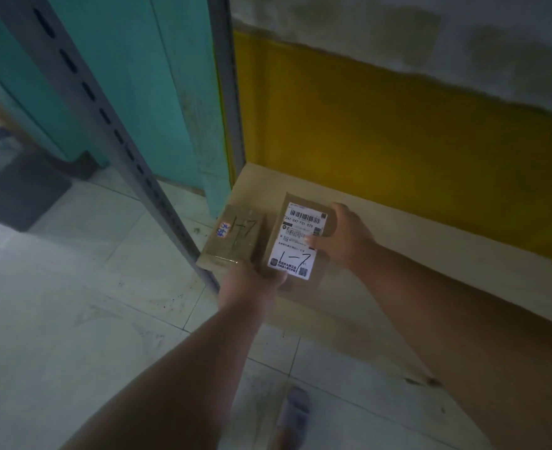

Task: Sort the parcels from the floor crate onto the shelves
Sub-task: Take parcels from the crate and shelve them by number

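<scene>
Parcels [295, 235] under both hands (side by side)

left hand [251, 280] grips taped parcel [232, 241]; right hand [342, 238] holds labelled parcel [295, 241] | both on shelf [430, 248]
</scene>
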`<state>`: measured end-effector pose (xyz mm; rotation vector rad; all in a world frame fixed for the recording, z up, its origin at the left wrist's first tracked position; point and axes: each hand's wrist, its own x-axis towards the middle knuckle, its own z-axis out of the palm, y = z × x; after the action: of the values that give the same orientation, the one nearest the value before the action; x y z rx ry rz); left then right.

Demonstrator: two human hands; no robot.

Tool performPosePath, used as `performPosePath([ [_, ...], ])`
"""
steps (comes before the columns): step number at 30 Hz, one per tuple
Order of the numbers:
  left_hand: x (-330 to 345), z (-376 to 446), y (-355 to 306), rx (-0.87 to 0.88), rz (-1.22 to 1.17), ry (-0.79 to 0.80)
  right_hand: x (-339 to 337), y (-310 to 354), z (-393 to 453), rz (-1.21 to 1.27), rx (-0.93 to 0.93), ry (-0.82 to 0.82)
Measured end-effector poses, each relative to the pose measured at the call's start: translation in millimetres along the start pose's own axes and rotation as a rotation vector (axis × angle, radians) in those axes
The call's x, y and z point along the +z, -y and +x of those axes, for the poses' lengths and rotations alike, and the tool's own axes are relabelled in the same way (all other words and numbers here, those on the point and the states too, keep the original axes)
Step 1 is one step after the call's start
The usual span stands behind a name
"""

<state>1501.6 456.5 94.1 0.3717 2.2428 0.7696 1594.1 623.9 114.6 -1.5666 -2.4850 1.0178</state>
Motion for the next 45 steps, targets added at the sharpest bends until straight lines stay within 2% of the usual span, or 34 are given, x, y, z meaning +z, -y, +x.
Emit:
performPosePath([
  [8, 8, 14, -14, -0.106, -0.083, 0.028, 8, 10, 4, -0.282, -0.09, 0.065],
  [12, -8, -9, -7, 0.007, 0.127, -0.036, 2, 24, -28, -0.34, -0.166, -0.016],
  [17, -58, -59, 23, 0.157, 0.192, -0.114, -1, 75, -100, -0.206, -0.376, -0.063],
  [22, -141, -77, 92, 0.255, 0.281, -0.248, 29, 134, -160, -0.04, -0.557, -0.091],
  [28, -245, -66, 168, 0.289, 0.253, -0.331, 103, 236, -200, -0.023, -0.68, 0.022],
  [35, -409, -37, 275, 0.232, 0.312, -0.438, 200, 409, -207, 0.013, -0.786, 0.092],
  [39, -484, -18, 300, 0.187, 0.309, -0.481, 227, 489, -202, 0.041, -0.841, 0.093],
  [45, -560, 64, 320, 0.101, 0.209, -0.549, 274, 593, -147, 0.059, -0.908, 0.13],
])
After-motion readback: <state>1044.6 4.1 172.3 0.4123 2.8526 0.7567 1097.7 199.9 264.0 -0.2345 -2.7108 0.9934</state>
